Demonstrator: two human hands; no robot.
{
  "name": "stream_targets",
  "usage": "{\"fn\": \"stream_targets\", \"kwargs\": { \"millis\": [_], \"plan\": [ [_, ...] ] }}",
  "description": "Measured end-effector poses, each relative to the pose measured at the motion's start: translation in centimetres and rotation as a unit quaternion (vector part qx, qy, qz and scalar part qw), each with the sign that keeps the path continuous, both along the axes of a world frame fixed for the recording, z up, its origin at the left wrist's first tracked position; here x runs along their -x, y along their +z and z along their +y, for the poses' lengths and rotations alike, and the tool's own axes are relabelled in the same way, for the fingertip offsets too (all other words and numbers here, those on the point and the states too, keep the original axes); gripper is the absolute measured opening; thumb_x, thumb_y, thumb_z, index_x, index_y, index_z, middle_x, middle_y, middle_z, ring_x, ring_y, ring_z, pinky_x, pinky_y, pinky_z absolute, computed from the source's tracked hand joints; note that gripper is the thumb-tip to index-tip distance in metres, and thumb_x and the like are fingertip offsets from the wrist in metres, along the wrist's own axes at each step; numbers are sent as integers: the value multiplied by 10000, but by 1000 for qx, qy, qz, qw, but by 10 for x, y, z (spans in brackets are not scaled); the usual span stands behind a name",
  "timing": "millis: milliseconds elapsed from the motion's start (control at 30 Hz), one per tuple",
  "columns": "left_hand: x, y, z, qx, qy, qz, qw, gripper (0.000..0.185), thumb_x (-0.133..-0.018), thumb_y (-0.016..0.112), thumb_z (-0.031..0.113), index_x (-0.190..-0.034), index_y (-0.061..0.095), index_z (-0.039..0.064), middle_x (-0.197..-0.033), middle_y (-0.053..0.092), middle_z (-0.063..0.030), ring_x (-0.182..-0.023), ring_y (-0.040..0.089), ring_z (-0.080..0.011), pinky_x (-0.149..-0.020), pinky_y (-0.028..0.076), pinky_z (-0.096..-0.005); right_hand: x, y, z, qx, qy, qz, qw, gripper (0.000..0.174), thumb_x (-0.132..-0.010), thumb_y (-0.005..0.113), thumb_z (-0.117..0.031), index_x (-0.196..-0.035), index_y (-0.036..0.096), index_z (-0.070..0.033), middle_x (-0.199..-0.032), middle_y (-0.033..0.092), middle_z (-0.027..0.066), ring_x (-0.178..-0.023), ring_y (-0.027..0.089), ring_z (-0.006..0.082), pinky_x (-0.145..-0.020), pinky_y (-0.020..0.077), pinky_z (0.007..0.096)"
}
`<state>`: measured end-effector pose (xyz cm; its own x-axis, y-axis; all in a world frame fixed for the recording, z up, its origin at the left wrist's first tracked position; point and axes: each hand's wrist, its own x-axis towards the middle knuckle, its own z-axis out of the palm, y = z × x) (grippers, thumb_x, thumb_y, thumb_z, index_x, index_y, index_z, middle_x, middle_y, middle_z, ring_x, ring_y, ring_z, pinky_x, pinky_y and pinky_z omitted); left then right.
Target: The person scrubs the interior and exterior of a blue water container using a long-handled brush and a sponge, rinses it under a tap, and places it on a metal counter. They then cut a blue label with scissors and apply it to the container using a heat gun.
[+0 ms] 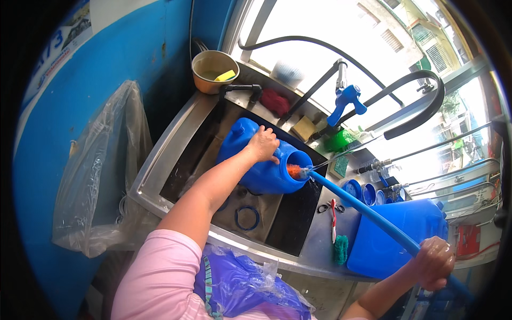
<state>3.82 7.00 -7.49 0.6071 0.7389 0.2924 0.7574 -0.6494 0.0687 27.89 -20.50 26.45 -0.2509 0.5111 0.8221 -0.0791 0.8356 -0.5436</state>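
Observation:
A blue plastic water container [256, 172] lies tilted in the stainless steel sink [298, 208], its round mouth facing right. My left hand [264, 146] grips the top of it. In my right hand [434, 262] is the blue handle [368, 214] of a long brush, held near its far end. The brush's orange bristles [294, 171] sit just inside the mouth, and the rest of the container's inside is hidden. Water runs in a thin stream from the black curved spout [412, 128] onto the mouth and brush head. A dark ring [247, 218] lies on the sink floor.
A second blue container [396, 236] stands on the right counter, near scissors [322, 208], a red-and-white toothbrush [333, 222] and a green scrubber [341, 250]. Blue caps [369, 194] line the back ledge. A tub [214, 66] with a sponge stands at the left corner, and plastic bags [100, 180] hang leftward.

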Motion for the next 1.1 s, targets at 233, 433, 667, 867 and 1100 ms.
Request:
{"fn": "stream_targets", "kwargs": {
  "millis": [233,433,667,867,1100],
  "plan": [
    [-9,-8,-21,11,87,-107,990,628,-635,789,467,-1067,533,90,-1094,508,-126,-1155,459,-294,-1083,261,-476,25,11,8,14,175,-72,982,448,-811,738,-166,-493,433,-86,-433,400,-13,-331,385,85,-342,314,215],
    [4,-9,-28,-17,29,-185,982,475,-693,731,211,-1099,538,57,-1072,492,-144,-1158,464,-322,-1116,243,-506,51,10,41,20,238,-127,963,369,-825,717,-144,-534,506,-59,-456,424,23,-352,449,139,-363,389,255],
    [25,-24,-42,-29,54,-170,984,454,-817,539,83,-1270,549,86,-1243,513,-144,-1258,427,-331,-1116,231,-528,9,40,36,-43,17,-32,998,426,-823,706,-254,-536,430,-102,-438,405,-26,-344,413,78,-353,347,202],
    [22,-23,-33,-1,72,-168,983,478,-826,503,72,-1303,527,80,-1353,467,-156,-1331,360,-343,-1120,213,-535,-2,85,26,-51,38,-13,998,418,-749,693,-283,-487,391,-161,-436,371,-72,-346,370,31,-406,301,168],
    [26,-22,-68,-11,115,-416,902,431,-697,555,-49,-1119,546,33,-1140,490,-174,-1121,456,-378,-970,384,-453,-21,88,28,-53,-67,182,980,350,-737,629,-247,-509,373,-179,-436,398,-39,-346,381,61,-436,353,198]
  ]
}}
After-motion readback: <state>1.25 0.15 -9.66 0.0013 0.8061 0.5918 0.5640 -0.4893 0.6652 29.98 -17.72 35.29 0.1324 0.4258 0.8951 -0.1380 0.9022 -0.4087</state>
